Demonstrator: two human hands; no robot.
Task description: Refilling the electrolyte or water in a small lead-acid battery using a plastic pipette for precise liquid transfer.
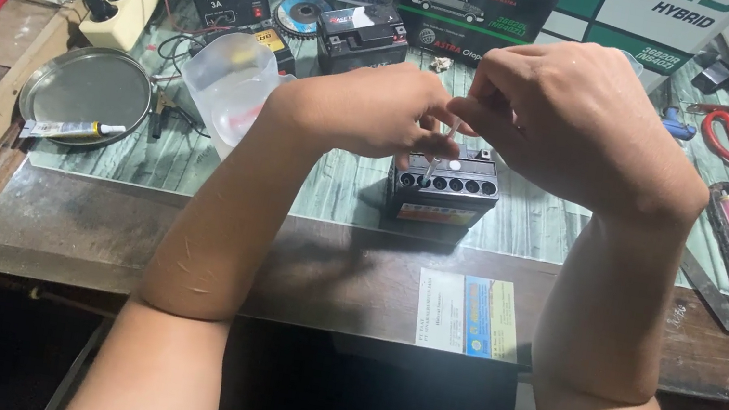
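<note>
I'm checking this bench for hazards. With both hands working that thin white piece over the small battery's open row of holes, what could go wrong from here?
1. The battery has a row of open holes on top; the thin white piece, pinched between the left hand and right hand, might slip and drop in.
2. The hands are bare, so any liquid from the holes may reach skin.
3. The clear jug stands close by the left forearm; an elbow move might tip it.

matt black plastic battery (442, 193), shiny metal tray (86, 90)
</note>
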